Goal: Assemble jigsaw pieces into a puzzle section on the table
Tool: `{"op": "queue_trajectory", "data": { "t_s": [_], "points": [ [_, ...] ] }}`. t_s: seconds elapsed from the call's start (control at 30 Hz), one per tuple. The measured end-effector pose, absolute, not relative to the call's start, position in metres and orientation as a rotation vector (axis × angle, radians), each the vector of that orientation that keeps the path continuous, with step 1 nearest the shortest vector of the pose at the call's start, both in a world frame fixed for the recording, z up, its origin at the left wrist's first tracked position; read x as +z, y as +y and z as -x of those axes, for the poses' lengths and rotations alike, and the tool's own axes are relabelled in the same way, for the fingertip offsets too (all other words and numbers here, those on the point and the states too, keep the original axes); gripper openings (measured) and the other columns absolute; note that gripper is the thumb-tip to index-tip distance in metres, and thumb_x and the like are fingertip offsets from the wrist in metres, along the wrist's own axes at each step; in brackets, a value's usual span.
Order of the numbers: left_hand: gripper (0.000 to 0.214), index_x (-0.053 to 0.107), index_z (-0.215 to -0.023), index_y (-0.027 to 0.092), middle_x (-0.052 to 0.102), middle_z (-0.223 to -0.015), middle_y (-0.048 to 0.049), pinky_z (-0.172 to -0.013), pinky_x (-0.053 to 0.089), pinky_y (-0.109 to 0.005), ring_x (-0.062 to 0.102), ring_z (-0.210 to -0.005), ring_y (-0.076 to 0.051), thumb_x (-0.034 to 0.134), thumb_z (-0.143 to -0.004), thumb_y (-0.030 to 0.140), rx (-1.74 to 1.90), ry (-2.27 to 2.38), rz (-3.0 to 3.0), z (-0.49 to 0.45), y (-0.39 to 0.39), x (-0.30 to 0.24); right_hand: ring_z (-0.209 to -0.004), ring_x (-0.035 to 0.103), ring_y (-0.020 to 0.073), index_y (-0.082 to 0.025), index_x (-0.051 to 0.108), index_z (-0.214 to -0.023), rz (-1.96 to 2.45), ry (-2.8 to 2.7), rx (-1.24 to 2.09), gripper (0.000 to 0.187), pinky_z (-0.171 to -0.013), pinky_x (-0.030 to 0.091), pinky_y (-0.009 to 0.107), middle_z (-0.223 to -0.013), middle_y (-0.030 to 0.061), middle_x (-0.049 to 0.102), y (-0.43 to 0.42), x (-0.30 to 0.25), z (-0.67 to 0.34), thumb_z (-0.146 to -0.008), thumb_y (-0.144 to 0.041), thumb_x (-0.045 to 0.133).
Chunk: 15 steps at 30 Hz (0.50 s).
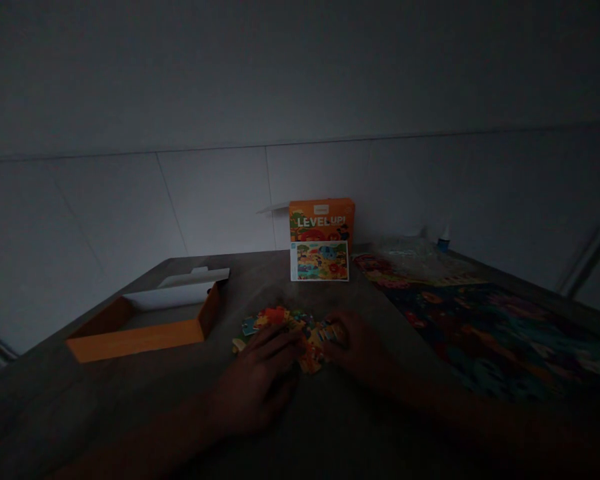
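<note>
A loose heap of colourful jigsaw puzzle pieces point(275, 315) lies on the grey table in front of me. My left hand point(260, 380) rests over the near left side of the heap, its fingers stretched out across the pieces and hiding some of them. At the heap's right edge, my right hand point(357, 343) is closed, with thumb and fingers curled on a puzzle piece point(336, 331). Dim light makes the fingertips hard to make out.
An open orange box point(140, 340) sits on the left. Behind the heap, a picture card point(323, 261) leans on an upright orange "LEVEL UP!" box point(321, 217). To the right are a large colourful puzzle sheet point(490, 327), clear plastic wrapping point(410, 253) and a small bottle point(444, 241).
</note>
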<state>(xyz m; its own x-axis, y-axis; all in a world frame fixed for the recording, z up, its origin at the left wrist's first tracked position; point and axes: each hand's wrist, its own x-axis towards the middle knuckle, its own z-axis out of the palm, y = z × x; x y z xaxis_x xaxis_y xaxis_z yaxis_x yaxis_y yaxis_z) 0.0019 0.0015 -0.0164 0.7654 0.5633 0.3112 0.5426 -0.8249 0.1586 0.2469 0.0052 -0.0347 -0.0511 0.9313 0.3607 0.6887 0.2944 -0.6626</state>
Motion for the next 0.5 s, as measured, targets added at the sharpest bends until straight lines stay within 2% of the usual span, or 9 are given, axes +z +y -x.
{"op": "queue_trajectory", "data": {
  "t_s": [0.17,0.27,0.37,0.5],
  "points": [
    [0.051,0.051,-0.14,0.024,0.049,-0.149,-0.0077,-0.113,0.043,-0.056,0.04,-0.141,-0.03,0.055,-0.09,0.018,0.553,0.916,-2.912,-0.002,0.001,-0.015,-0.088,0.064,0.0235,-0.019,0.062,-0.115,1.401,-1.667,0.58,0.042,-0.077,0.054,0.039,-0.106,0.009,0.067,0.007,-0.023,-0.25,-0.074,-0.027,0.066],
    [0.063,0.036,-0.149,0.027,0.047,-0.151,-0.007,-0.113,0.042,-0.057,0.036,-0.143,-0.031,0.056,-0.09,0.018,0.548,0.904,-2.923,-0.002,-0.002,-0.014,-0.087,0.066,0.0239,-0.021,0.062,-0.115,1.293,-1.573,0.713,0.043,-0.076,0.055,0.038,-0.102,0.007,0.069,0.007,-0.018,-0.249,-0.075,-0.036,0.068],
    [0.078,0.021,-0.155,0.031,0.046,-0.152,-0.0062,-0.113,0.042,-0.058,0.035,-0.144,-0.033,0.061,-0.089,0.019,0.534,0.813,-2.963,-0.004,-0.005,-0.011,-0.087,0.067,0.0237,-0.021,0.063,-0.106,1.232,-1.523,0.765,0.04,-0.075,0.054,0.036,-0.095,0.0053,0.07,0.004,-0.017,-0.247,-0.076,-0.045,0.069],
    [0.072,0.026,-0.153,0.032,0.047,-0.151,-0.0046,-0.117,0.036,-0.057,0.03,-0.147,-0.031,0.059,-0.091,0.017,0.552,0.606,-3.056,-0.008,-0.009,-0.007,-0.079,0.063,0.0204,-0.02,0.063,-0.096,1.141,-1.748,0.755,0.033,-0.068,0.049,0.031,-0.086,0.0029,0.067,-0.004,-0.022,-0.241,-0.077,-0.045,0.071]
  ]
}}
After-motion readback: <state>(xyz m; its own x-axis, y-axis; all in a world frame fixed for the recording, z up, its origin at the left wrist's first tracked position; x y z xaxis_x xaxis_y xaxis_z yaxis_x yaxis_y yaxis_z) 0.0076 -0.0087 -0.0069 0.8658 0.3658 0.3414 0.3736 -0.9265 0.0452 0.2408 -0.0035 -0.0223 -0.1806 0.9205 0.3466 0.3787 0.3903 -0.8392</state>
